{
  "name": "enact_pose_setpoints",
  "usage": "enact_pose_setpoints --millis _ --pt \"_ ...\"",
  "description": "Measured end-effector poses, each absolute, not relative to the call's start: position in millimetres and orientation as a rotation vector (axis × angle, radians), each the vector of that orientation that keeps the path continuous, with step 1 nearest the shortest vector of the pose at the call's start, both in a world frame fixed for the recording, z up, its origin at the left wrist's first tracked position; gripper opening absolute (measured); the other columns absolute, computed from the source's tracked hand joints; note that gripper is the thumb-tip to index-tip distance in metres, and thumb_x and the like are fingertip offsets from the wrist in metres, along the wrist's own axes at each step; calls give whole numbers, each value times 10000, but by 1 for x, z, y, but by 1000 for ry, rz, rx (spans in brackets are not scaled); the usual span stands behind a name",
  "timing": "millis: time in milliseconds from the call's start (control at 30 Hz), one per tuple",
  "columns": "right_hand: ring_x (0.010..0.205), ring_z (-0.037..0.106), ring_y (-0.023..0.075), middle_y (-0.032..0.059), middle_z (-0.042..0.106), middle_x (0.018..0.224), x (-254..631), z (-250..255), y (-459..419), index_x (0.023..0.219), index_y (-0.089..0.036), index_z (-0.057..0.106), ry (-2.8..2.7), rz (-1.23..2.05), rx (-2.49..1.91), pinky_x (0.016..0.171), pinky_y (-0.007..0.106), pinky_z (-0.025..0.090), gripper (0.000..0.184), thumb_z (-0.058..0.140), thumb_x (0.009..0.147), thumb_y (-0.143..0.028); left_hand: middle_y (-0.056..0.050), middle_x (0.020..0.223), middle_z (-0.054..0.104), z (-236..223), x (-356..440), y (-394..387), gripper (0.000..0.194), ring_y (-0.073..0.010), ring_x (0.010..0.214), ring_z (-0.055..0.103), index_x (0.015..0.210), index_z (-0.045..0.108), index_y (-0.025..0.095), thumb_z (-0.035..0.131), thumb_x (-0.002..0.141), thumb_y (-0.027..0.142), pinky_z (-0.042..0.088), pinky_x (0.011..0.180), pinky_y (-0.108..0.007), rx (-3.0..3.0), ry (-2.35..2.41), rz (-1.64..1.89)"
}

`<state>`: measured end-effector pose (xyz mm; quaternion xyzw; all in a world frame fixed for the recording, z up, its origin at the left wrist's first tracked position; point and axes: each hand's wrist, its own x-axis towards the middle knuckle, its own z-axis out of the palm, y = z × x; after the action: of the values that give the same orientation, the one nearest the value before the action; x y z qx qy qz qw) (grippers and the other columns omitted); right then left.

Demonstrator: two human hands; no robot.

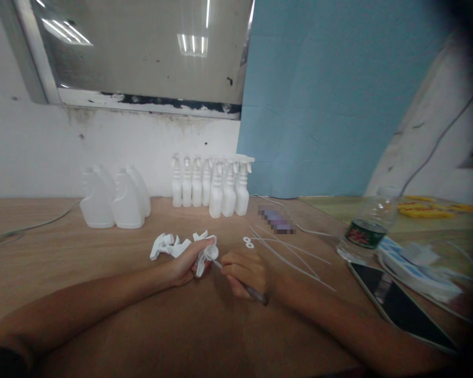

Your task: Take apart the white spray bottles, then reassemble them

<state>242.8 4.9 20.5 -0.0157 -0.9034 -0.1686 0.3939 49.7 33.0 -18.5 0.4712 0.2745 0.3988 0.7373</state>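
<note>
My left hand [187, 265] is closed around a white trigger spray head [209, 252], whose round collar opening faces me. My right hand [244, 273] grips a screwdriver-like tool [256, 295] with a dark handle. Its thin shaft points left and meets the spray head at the collar; the exact tip is hard to make out. Just behind my left hand lie several loose white spray heads [162, 245]. Beyond my right hand are two small white washers [249, 242] and several thin white dip tubes [287, 257].
White spray bottles [216, 197] with trigger tops stand in a cluster by the wall. Several topless white bottles [128, 202] are at left. To the right are a plastic water bottle [364, 233], a phone [402, 304], a power strip [418, 273] and a blurred purple item [276, 219].
</note>
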Motion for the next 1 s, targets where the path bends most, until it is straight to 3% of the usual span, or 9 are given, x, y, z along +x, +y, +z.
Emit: enact_pose_setpoints --millis 367,467,567,733,1000 --pt "583 520 159 29 569 665 245 22 5 737 -173 566 -2351 -778 -49 517 295 391 194 483 909 -141 56 442 422 -17 49 36 526 -46 347 279 630 524 163 631 805 647 113 379 -201 970 551 777" --pt "606 552 165 36 591 668 244 28 4 745 -174 567 -2330 -791 -128 529 291 412 171 484 883 -115 48 496 453 -16 49 37 520 -45 379 299 673 526 159 603 836 647 127 390 -185 951 517 775" --pt "692 625 181 67 669 781 245 32 2 846 -171 597 -2322 -731 -232 577 294 477 131 486 846 -103 44 538 468 -15 50 37 502 -45 398 305 704 523 158 597 851 633 136 396 -177 934 486 777" --pt "918 699 222 152 706 1134 246 33 4 1176 -142 582 -2279 -672 -227 712 321 573 341 500 846 -111 47 572 479 -15 50 38 451 -51 411 336 740 506 167 634 847 587 148 396 -174 899 445 792" --pt "1039 695 238 176 672 1254 242 25 9 1180 -120 616 -2337 -658 -320 844 331 592 293 526 901 -103 43 602 514 -20 48 41 415 -69 430 387 790 507 178 623 869 569 219 416 -182 867 418 786"
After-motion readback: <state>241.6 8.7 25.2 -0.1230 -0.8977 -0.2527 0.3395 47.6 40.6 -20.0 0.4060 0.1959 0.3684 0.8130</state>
